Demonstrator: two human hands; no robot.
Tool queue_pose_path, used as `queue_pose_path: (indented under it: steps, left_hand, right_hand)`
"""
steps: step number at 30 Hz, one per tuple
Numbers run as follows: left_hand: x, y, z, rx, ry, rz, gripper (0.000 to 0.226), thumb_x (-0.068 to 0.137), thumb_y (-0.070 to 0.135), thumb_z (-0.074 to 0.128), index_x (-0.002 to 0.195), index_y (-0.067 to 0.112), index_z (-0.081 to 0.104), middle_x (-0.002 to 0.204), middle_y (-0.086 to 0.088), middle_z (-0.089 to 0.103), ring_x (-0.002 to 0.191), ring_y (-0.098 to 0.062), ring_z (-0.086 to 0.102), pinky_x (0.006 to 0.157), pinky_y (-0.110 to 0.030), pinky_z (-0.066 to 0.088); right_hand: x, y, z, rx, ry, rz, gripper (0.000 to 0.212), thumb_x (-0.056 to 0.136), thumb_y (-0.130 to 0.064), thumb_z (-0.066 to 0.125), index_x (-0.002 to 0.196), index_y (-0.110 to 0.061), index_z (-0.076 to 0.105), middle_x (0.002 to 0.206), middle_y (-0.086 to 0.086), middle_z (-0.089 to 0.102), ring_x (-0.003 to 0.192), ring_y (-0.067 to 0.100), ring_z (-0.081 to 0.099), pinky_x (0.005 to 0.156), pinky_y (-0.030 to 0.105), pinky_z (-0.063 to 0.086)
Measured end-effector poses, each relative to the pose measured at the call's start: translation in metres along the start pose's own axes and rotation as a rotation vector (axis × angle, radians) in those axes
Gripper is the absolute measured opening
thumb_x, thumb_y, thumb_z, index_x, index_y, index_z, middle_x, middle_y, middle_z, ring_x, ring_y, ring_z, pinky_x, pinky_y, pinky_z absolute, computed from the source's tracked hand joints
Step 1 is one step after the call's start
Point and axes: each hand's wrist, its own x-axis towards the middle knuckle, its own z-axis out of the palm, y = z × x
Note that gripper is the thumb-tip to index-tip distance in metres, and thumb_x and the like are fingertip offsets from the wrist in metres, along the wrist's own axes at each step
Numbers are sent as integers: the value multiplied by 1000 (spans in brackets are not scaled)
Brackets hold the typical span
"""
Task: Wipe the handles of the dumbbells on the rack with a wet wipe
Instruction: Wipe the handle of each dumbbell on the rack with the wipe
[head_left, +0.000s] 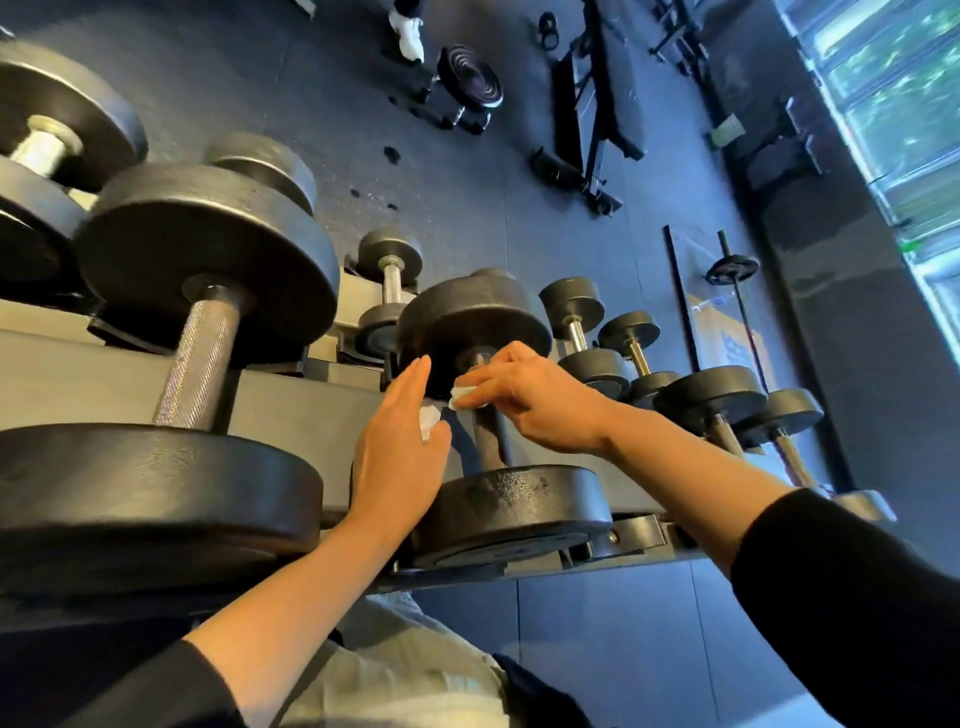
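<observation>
Head view looks down on a rack (311, 410) of dumbbells, with both hands at the middle dumbbell (498, 499) near the rack's front edge. The right hand (530, 400) pinches a white wipe (462, 397) against the upper part of the handle (488, 441), fingers curled round it just below the far disc. The left hand (400, 457) is beside the handle with fingers straight and relaxed; a bit of white shows at its thumb, but whether it holds that I cannot tell. To do this step well, I'd wrap the wipe fully round the bar and run it along the whole length between the two discs — twisting as it goes, so the knurled grooves get reached. The left hand could steady the near disc so the dumbbell does not roll in its cradle. The bigger dumbbell (202, 358) toward the rack's left end and the smaller ones (634, 353) toward its right end look untouched at present — likely much of the task remains.
</observation>
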Motion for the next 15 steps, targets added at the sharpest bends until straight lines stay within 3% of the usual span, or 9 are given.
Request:
queue_pose_path:
  steps: [10, 15]
  left_hand:
    - [-3, 2, -2, -1, -19, -27, 61, 95, 7, 50, 148, 25, 28, 154, 5, 30, 138, -12, 30, 100, -17, 23]
    - [-3, 3, -2, 18, -11, -15, 59, 95, 8, 50, 148, 23, 29, 153, 5, 30, 138, -11, 30, 100, -14, 21]
  right_hand:
    - [-12, -3, -1, 152, -122, 25, 42, 90, -1, 54, 127, -21, 60, 138, -13, 48, 119, 11, 32, 106, 34, 30]
    - [-16, -4, 0, 231, -176, 30, 35, 90, -2, 57, 115, -24, 67, 126, -16, 57, 116, 4, 36, 104, 28, 34]
